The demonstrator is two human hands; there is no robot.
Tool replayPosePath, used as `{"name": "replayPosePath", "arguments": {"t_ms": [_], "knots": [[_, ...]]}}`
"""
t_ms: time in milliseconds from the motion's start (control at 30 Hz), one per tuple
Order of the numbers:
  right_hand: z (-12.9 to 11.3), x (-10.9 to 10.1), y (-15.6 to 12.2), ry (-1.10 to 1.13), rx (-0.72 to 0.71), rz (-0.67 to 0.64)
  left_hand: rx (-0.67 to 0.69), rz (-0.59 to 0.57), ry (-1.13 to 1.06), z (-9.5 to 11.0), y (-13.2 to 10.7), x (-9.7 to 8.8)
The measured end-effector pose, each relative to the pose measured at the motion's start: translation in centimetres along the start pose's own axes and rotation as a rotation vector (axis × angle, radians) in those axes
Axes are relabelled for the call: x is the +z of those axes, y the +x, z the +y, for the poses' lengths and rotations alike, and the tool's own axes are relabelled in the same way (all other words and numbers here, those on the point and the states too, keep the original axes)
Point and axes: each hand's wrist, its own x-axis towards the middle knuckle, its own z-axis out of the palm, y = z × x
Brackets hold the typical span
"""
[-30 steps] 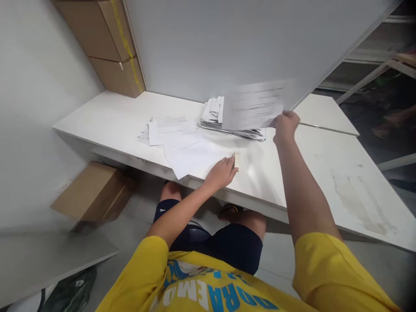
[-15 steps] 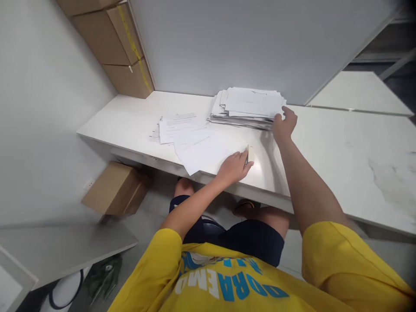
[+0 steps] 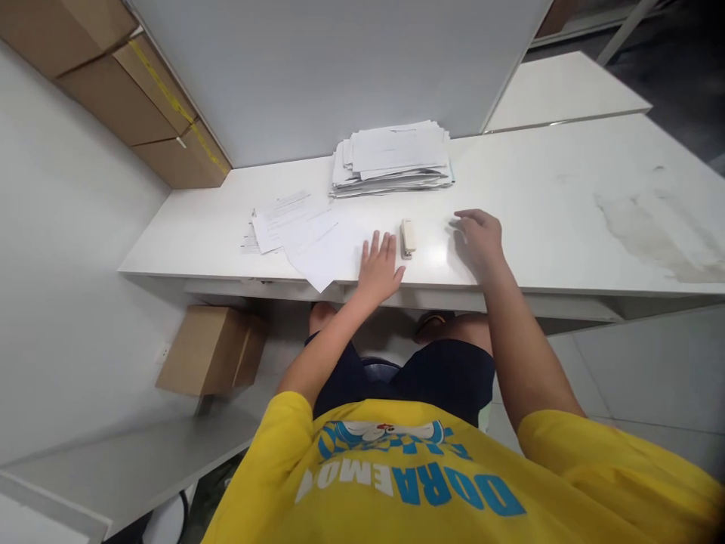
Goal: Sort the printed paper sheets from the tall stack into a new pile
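My left hand (image 3: pixel 379 270) lies flat with its fingers spread, at the right edge of the loose white sheets (image 3: pixel 320 249) near the front of the table. Just right of its fingertips a cream-coloured stapler (image 3: pixel 408 239) lies on the white surface, apart from the hand. My right hand (image 3: pixel 481 236) hovers low over the table, right of the stapler. Its fingers point left, loosely bent and apart, with nothing visible in them. Behind both hands, a thick stack of papers (image 3: pixel 399 151) lies against the grey panel, its edges uneven.
Cardboard boxes (image 3: pixel 181 159) are piled at the table's left end. Another cardboard box (image 3: pixel 204 351) is on the floor below. The white table (image 3: pixel 538 196) runs on to the right, with a worn patch (image 3: pixel 651 234) on its top. A grey panel (image 3: pixel 340 68) rises along the back.
My right hand has left the stack's right edge and come nearer the front. My left hand has let go of the stapler and moved left, fingers spreading. The camera view has shifted.
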Motion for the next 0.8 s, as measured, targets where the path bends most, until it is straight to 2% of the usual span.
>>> {"name": "replayPosePath", "arguments": {"t_ms": [67, 200, 333, 433, 500, 633, 700, 800], "knots": [[-1.1, 0.0, -0.7, 0.014, 0.039, 0.028, -0.039, -0.019, 0.027, -1.6, -2.0, -1.4], [-1.8, 0.1, -0.8, 0.019, 0.045, 0.024, -0.03, -0.219, 0.011, -6.7, -4.8, -4.3], [-1.7, 0.1, -0.6, 0.026, 0.073, 0.032, -0.062, -0.302, 0.079, -11.8, -5.2, -6.8], [-1.8, 0.0, -0.7, 0.016, 0.068, 0.034, -0.085, -0.3, 0.013, -14.3, -4.8, -7.8], [-1.8, 0.0, -0.7, 0.01, 0.062, 0.034, -0.168, -0.225, 0.009, -15.2, -4.6, -7.7], [-1.6, 0.0, -0.6, 0.006, 0.056, 0.03, -0.536, -0.041, 0.133, -15.4, -4.5, -6.2], [-1.6, 0.0, -0.6, 0.005, 0.06, 0.031, -0.583, -0.012, 0.172, -15.0, -4.7, -5.6], [-1.7, 0.0, -0.7, -0.001, 0.054, 0.018, -0.55, 0.028, 0.192, -14.5, -4.8, -5.3]]}}
